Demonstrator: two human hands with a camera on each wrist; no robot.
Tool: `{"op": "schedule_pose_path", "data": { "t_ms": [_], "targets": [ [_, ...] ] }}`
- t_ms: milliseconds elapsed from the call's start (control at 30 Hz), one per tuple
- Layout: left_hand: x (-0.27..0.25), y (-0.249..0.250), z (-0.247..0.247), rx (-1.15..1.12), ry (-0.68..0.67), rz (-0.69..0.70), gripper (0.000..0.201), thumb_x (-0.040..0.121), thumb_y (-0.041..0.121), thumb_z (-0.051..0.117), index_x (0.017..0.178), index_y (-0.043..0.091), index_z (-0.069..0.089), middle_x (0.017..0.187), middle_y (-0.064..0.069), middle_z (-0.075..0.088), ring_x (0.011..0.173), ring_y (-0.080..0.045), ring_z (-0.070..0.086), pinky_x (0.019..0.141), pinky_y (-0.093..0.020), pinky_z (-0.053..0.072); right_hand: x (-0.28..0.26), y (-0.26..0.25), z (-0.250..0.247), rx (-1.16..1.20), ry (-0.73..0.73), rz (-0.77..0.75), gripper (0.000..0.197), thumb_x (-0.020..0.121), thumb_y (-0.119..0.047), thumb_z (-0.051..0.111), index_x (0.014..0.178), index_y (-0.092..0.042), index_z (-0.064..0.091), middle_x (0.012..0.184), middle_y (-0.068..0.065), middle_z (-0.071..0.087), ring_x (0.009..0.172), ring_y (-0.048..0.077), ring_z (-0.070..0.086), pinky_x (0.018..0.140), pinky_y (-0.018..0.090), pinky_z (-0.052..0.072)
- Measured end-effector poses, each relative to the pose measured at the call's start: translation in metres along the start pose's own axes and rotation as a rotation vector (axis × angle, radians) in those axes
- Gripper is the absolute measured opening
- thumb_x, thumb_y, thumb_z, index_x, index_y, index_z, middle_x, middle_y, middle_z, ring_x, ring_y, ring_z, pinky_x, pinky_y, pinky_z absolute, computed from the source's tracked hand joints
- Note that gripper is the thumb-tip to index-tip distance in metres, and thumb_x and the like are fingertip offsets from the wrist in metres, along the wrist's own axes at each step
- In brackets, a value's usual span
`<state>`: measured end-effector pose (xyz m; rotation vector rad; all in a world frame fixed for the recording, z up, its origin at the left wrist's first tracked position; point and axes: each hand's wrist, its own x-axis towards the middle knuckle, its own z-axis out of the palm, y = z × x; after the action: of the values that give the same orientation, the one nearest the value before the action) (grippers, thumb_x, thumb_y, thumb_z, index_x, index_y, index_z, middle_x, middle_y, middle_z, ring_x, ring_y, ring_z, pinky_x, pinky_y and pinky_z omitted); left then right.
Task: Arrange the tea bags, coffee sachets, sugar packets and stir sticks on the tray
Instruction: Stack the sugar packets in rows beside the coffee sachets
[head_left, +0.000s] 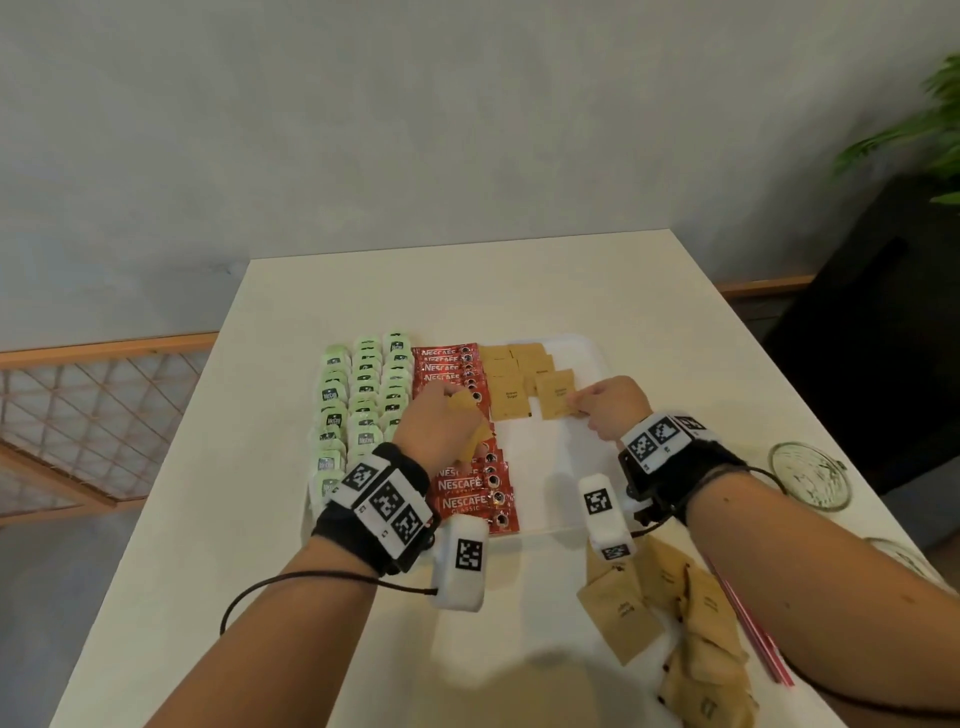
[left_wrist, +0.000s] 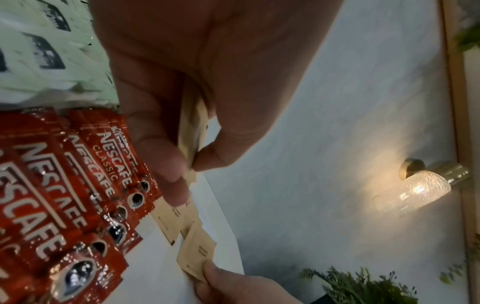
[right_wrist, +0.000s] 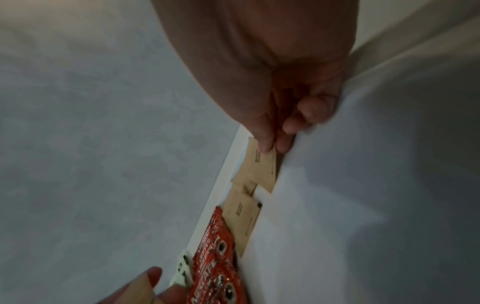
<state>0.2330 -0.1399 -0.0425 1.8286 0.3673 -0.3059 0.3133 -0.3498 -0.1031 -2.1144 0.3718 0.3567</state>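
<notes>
A white tray (head_left: 589, 353) holds rows of green tea bags (head_left: 363, 395), a column of red coffee sachets (head_left: 470, 486) and brown sugar packets (head_left: 511, 395) at its far right. My left hand (head_left: 441, 421) hovers over the coffee column and grips a small stack of sugar packets (left_wrist: 192, 131) between thumb and fingers. My right hand (head_left: 610, 408) pinches the corner of one sugar packet (head_left: 558, 400) lying on the tray, also seen as the sugar packet (right_wrist: 262, 164) in the right wrist view.
Loose sugar packets (head_left: 691, 639) lie in a heap on the table at the near right, with red stir sticks (head_left: 748, 623) beside them. Glass dishes (head_left: 810, 473) stand at the table's right edge. A plant (head_left: 914, 119) is beyond the table.
</notes>
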Motion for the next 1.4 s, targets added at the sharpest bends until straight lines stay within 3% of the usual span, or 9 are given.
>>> {"op": "schedule_pose_path", "data": {
  "t_ms": [133, 300, 400, 533, 633, 733, 867, 1067, 1400],
  "targets": [
    [0.001, -0.004, -0.005, -0.099, -0.061, -0.014, 0.042, 0.091, -0.002, 0.052, 0.128, 0.014, 0.038, 0.105, -0.013, 0.064, 0.083, -0.025, 0.069, 0.057, -0.032, 0.056, 0.011, -0.002, 0.009, -0.143, 0.030, -0.007, 0.029, 0.085, -0.024, 0.071, 0.094, 0.004, 0.072, 0.097, 0.018, 0.072, 0.075, 0.026, 0.058, 0.070, 0.034, 0.048],
    [0.002, -0.010, -0.012, -0.232, -0.116, -0.025, 0.049, 0.090, -0.007, 0.054, 0.130, 0.013, 0.037, 0.116, -0.015, 0.062, 0.091, -0.030, 0.072, 0.066, -0.035, 0.061, 0.015, -0.003, 0.013, -0.216, 0.034, -0.021, 0.030, 0.085, -0.029, 0.070, 0.091, 0.001, 0.071, 0.093, 0.013, 0.072, 0.074, 0.025, 0.060, 0.069, 0.032, 0.050],
    [0.000, -0.013, -0.011, -0.310, -0.187, -0.019, 0.053, 0.088, -0.011, 0.055, 0.132, 0.013, 0.038, 0.122, -0.019, 0.060, 0.092, -0.029, 0.071, 0.073, -0.040, 0.060, 0.010, -0.005, 0.012, -0.286, 0.030, -0.052, 0.031, 0.086, -0.033, 0.069, 0.080, -0.003, 0.069, 0.081, 0.009, 0.068, 0.071, 0.024, 0.059, 0.063, 0.027, 0.046],
    [-0.007, -0.015, -0.008, -0.361, -0.236, 0.017, 0.055, 0.085, -0.015, 0.057, 0.131, 0.012, 0.041, 0.123, -0.019, 0.061, 0.091, -0.026, 0.071, 0.075, -0.038, 0.059, -0.003, -0.004, 0.008, -0.173, 0.013, -0.091, 0.042, 0.089, -0.034, 0.066, 0.059, -0.011, 0.048, 0.061, 0.007, 0.047, 0.057, 0.023, 0.044, 0.059, 0.030, 0.037],
    [-0.013, -0.017, -0.005, -0.386, -0.225, 0.019, 0.054, 0.085, -0.015, 0.059, 0.128, 0.013, 0.043, 0.119, -0.016, 0.062, 0.093, -0.026, 0.072, 0.075, -0.038, 0.061, -0.027, -0.011, 0.004, 0.044, -0.040, -0.186, 0.036, 0.094, -0.035, 0.059, 0.070, -0.009, 0.053, 0.073, 0.011, 0.053, 0.059, 0.022, 0.043, 0.061, 0.033, 0.036],
    [-0.018, -0.016, 0.001, -0.384, -0.177, 0.023, 0.054, 0.085, -0.012, 0.063, 0.127, 0.013, 0.043, 0.116, -0.015, 0.064, 0.088, -0.024, 0.072, 0.074, -0.039, 0.062, -0.060, -0.023, 0.002, 0.115, -0.187, -0.240, 0.027, 0.094, -0.036, 0.059, 0.095, -0.010, 0.067, 0.087, 0.002, 0.065, 0.062, 0.012, 0.051, 0.058, 0.024, 0.040],
    [-0.023, -0.017, 0.008, -0.355, -0.111, 0.081, 0.062, 0.083, -0.011, 0.066, 0.131, 0.017, 0.038, 0.113, -0.011, 0.064, 0.087, -0.023, 0.070, 0.075, -0.041, 0.061, -0.096, -0.023, 0.007, 0.087, -0.273, -0.283, 0.027, 0.088, -0.039, 0.067, 0.091, -0.013, 0.071, 0.081, -0.005, 0.068, 0.063, 0.008, 0.054, 0.057, 0.019, 0.040],
    [-0.034, -0.018, 0.011, -0.355, -0.167, 0.115, 0.070, 0.083, -0.011, 0.066, 0.135, 0.024, 0.033, 0.117, -0.013, 0.066, 0.089, -0.027, 0.072, 0.075, -0.042, 0.061, -0.116, -0.012, 0.010, 0.236, -0.263, -0.343, 0.013, 0.089, -0.021, 0.068, 0.087, -0.009, 0.072, 0.082, 0.001, 0.067, 0.062, 0.009, 0.051, 0.051, 0.011, 0.040],
    [-0.042, -0.024, -0.012, -0.313, -0.064, 0.062, 0.022, 0.096, 0.005, 0.056, 0.117, 0.009, 0.059, 0.103, -0.010, 0.074, 0.090, -0.023, 0.073, 0.068, -0.031, 0.061, -0.125, -0.009, -0.022, 0.464, -0.141, -0.294, 0.021, 0.091, -0.004, 0.060, 0.072, -0.009, 0.052, 0.079, 0.007, 0.070, 0.064, 0.017, 0.062, 0.057, 0.026, 0.044]
  ]
}}
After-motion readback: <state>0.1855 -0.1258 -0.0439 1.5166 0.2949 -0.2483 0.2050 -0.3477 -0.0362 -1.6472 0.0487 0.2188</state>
